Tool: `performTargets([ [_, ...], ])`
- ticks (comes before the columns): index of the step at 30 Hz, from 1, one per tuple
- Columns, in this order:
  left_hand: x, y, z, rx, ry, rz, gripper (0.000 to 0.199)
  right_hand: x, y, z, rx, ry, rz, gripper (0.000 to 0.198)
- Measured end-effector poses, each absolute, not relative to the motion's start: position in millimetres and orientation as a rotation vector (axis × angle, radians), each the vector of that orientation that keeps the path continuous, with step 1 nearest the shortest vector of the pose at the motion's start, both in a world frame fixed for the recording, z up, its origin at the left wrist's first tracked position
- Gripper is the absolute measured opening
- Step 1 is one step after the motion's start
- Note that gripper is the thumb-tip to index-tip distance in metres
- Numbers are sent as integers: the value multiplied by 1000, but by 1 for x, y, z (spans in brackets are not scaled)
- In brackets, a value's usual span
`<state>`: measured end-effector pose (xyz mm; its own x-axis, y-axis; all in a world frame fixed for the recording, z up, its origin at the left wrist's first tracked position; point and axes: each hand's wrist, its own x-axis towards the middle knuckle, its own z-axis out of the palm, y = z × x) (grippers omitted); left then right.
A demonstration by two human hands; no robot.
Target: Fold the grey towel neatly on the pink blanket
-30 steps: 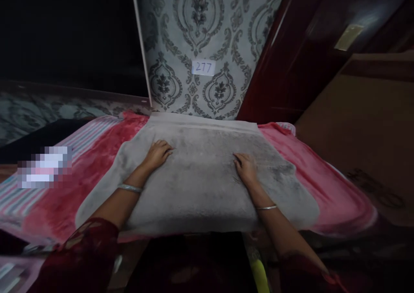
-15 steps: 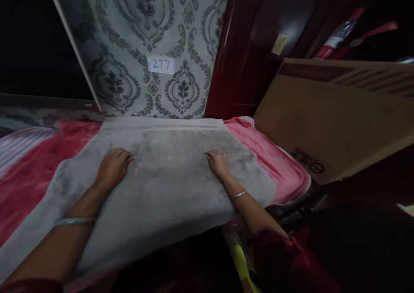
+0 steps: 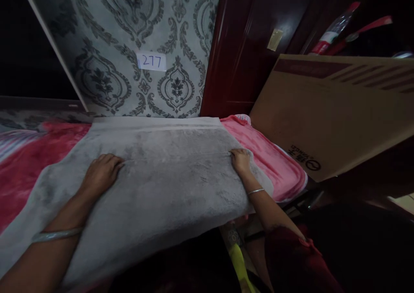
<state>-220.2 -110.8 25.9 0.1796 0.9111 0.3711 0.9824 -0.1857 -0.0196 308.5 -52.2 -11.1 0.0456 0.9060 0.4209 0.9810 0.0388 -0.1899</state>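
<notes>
A pink blanket (image 3: 271, 155) covers the surface in front of me, and over it lies a grey plush towel (image 3: 168, 172), spread wide with its near edge hanging off toward me and its far edge against the patterned wall (image 3: 129, 34), where a small label (image 3: 151, 62) reads 277. A big cardboard box (image 3: 336, 112) leans at my right. My left hand (image 3: 98, 174) rests palm-down on the towel's left half, fingers together and slightly curled, while my right hand (image 3: 241, 160) presses flat near its right edge, fingers together.
</notes>
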Motion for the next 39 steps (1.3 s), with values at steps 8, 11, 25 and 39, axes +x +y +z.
performTargets([
  [8, -238, -140, 32, -2053, -2103, -358, 30, 336, -41, -43, -1666, -1864, -394, 34],
  [11, -252, -148, 30, -1967, -2195, -417, 26, 345, -33, -58, -1590, -1867, -391, 35],
  [25, -269, -149, 30, -1895, -2061, -765, 17, 335, -35, -55, -1672, -1731, -370, 40],
  [39, -276, -146, 34, -1779, -2013, -791, 15, 325, -47, -43, -1553, -1571, -477, 33],
])
